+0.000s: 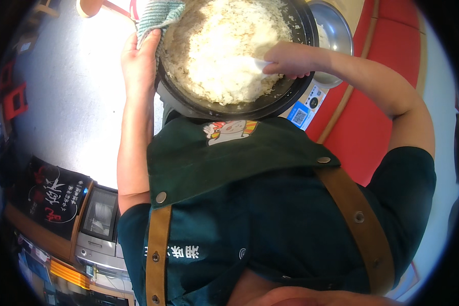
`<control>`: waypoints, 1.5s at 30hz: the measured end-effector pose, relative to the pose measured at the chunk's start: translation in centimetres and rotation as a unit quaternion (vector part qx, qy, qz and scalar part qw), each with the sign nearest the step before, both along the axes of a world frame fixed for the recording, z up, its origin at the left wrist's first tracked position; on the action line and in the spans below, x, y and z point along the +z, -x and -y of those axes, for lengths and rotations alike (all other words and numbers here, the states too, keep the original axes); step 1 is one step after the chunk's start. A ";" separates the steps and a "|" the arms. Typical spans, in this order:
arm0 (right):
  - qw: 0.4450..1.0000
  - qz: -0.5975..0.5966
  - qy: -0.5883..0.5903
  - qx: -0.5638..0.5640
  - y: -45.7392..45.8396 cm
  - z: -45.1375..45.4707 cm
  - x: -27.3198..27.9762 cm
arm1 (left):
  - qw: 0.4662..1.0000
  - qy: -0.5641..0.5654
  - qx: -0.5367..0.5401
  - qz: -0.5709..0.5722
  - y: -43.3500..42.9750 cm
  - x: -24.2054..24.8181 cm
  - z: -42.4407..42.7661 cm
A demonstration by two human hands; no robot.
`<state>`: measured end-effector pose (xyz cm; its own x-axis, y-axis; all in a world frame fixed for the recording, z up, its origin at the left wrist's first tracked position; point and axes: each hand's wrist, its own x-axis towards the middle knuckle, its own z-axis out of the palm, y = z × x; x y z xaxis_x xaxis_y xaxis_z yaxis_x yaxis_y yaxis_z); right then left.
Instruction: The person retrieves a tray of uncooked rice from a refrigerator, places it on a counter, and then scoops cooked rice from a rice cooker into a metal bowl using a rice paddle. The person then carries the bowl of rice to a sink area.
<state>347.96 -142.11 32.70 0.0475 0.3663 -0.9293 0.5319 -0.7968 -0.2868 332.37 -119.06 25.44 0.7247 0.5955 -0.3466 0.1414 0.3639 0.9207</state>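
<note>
A wide dark pot (304, 82) full of cooked white rice (222, 57) lies in front of my body, cut off by the top of the view. At its left rim, my left hand (143, 53) grips a green and white striped cloth (158, 17) against the side of the pot. My right hand (288, 59) reaches over the right rim and holds a white utensil (261, 64), probably a rice paddle. Its far end is lost in the bright glare on the rice. Some loose grains cling to the pot's inner wall.
A stainless steel bowl (338, 30) stands right of the pot, partly behind my forearm. Nearby lies a card with a printed code (300, 116). A red padded bench (390, 49) runs along the right. Red plastic stools (15, 101) and a glass-fronted cabinet (99, 212) are at left.
</note>
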 end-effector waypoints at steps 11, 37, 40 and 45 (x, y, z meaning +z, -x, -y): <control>0.974 -0.050 -0.046 -0.216 3.1 -0.8 -3.3 | 0.999 -0.034 -0.013 -0.003 -0.2 -0.5 0.0; 0.849 0.121 -0.268 -0.438 2.1 13.1 5.9 | 0.985 -0.122 -0.084 -0.090 -1.6 -1.0 -1.7; 0.772 0.234 -0.320 -0.496 2.7 16.5 8.4 | 0.988 -0.092 -0.100 -0.075 -2.0 -1.2 -2.3; 0.735 0.555 -0.121 -0.369 1.5 19.2 7.1 | 0.990 -0.080 -0.110 -0.039 -2.2 -1.1 -2.4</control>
<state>346.47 -161.30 39.77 0.9968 0.0076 -0.0795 -0.0070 -0.9832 -0.1825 334.56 -116.64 24.32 0.8181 0.4775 -0.3204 0.2741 0.1660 0.9473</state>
